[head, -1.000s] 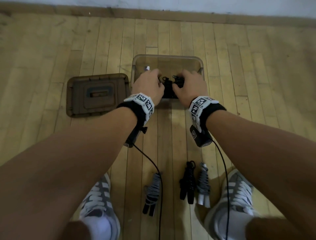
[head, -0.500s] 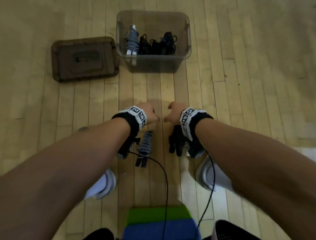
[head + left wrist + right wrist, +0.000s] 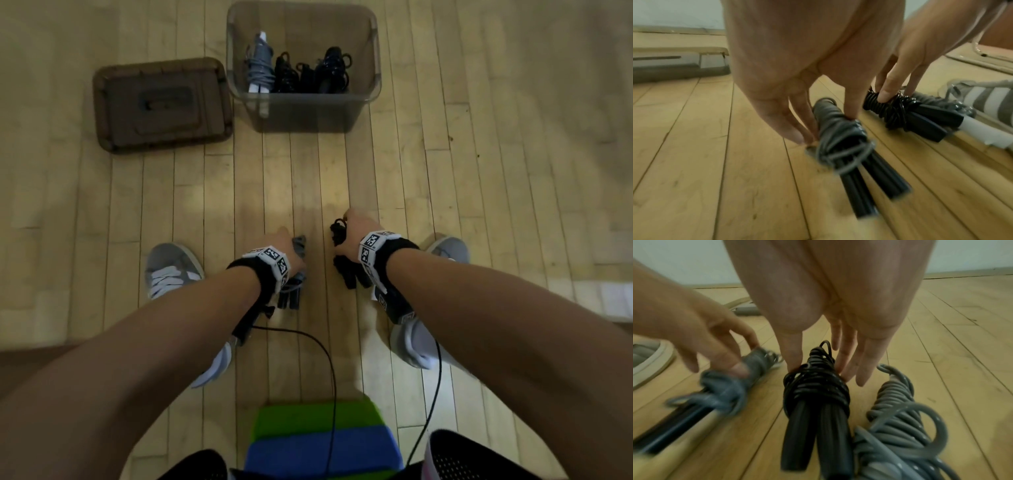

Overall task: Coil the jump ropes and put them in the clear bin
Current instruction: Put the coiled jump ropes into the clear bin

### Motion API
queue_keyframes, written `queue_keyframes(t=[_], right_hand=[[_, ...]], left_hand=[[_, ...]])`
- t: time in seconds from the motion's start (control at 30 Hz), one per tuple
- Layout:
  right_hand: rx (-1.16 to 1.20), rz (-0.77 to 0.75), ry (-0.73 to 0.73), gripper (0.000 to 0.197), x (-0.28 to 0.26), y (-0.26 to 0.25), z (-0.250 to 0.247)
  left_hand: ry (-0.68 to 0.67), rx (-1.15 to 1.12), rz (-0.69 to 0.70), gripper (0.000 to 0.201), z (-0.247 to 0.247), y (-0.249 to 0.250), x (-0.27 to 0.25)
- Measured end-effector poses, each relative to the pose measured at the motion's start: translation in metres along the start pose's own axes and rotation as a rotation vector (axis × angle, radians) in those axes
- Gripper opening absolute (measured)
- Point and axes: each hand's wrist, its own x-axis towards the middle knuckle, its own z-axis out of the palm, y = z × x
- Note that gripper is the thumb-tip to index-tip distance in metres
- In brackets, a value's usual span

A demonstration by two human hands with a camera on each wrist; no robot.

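Both hands have dropped: left hand (image 3: 789,91) pinches grey rope bundle (image 3: 840,138), right hand (image 3: 830,308) black bundle (image 3: 816,386).

My head camera looks steeply down from above at the pale wooden plank floor (image 3: 191,212). Each wrist camera sits low, close behind its fingers, facing forward along the boards. Both wrist views share the black coiled jump rope (image 3: 892,110) (image 3: 816,386), which the head view also shows (image 3: 342,253).
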Motion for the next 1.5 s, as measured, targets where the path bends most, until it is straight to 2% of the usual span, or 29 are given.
queue_keyframes(t=[0.1,0.17,0.3,0.37,0.43,0.53,0.67,0.87,0.93,1.0,1.1,1.17,1.3,1.5], right_hand=[[-0.01,-0.036,0.078,0.053,0.004,-0.006,-0.001],[-0.028,-0.031,0.08,0.054,0.004,-0.009,0.0],[-0.074,0.004,0.011,0.06,0.006,-0.012,0.004],[-0.037,0.009,0.033,0.06,0.008,-0.014,-0.003],[0.077,0.011,0.085,0.067,0.011,-0.017,-0.013],[0.29,-0.004,0.176,0.072,0.012,-0.021,-0.033],[0.374,-0.087,0.285,0.07,0.013,-0.032,-0.061],[0.427,-0.182,0.555,0.069,0.007,-0.046,-0.108],[0.536,-0.204,0.604,0.069,0.005,-0.048,-0.126],[0.655,-0.207,0.655,0.07,0.005,-0.05,-0.142],[0.793,-0.188,0.728,0.068,0.01,-0.051,-0.16],[0.855,-0.182,0.728,0.069,0.017,-0.054,-0.171],[0.867,-0.199,0.715,0.073,0.037,-0.063,-0.193],[0.756,-0.187,0.608,0.076,0.081,-0.08,-0.21]], left_hand=[[0.176,-0.182,0.025,0.046,-0.014,0.004,0.009],[0.198,-0.219,0.03,0.05,-0.02,0.003,0.015],[0.078,-0.208,0.041,0.066,-0.03,0.006,0.015],[0.039,-0.223,0.03,0.057,-0.032,0.009,0.017],[0.039,-0.284,0.003,0.035,-0.036,0.012,0.019],[0.003,-0.308,0.018,0.023,-0.045,0.014,0.022],[0.041,-0.399,0.087,0.024,-0.069,0.024,0.02],[0.224,-0.532,0.192,0.016,-0.137,0.045,0.013],[0.283,-0.499,0.282,0.017,-0.162,0.05,0.009],[0.305,-0.512,0.364,0.027,-0.186,0.054,0.01],[0.336,-0.705,0.425,0.044,-0.217,0.066,0.011],[0.41,-0.807,0.426,0.039,-0.234,0.073,0.017],[0.601,-0.728,0.334,0.045,-0.259,0.078,0.035],[0.651,-0.638,0.263,0.027,-0.272,0.076,0.064]])
